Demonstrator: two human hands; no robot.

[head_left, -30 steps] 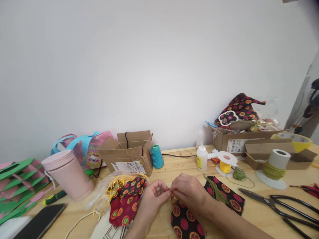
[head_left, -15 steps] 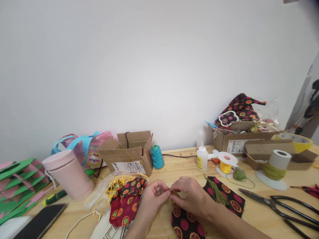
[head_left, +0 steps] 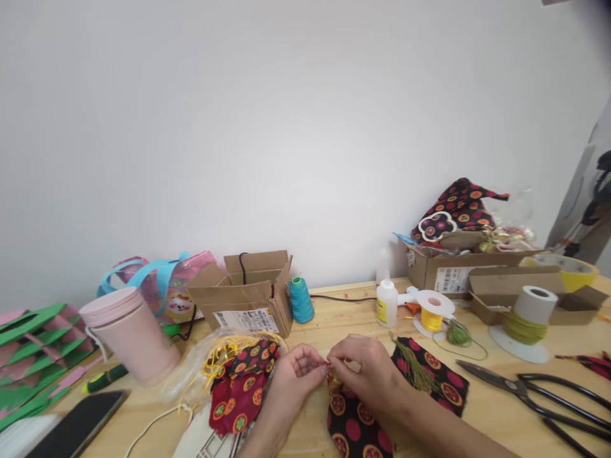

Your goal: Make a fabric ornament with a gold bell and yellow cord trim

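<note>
I'm pinching a small gold bead [head_left: 334, 379] between both hands, left hand [head_left: 293, 375] and right hand [head_left: 365, 372], just above the patterned fabric pouch [head_left: 356, 426] on the table [head_left: 477, 413]; next I judge it needs steady tightening.

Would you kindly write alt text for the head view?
Two hands, left hand and right hand, pinch a small gold piece atop a patterned fabric pouch on a wooden table, amid thread spools, boxes and black scissors.
</note>
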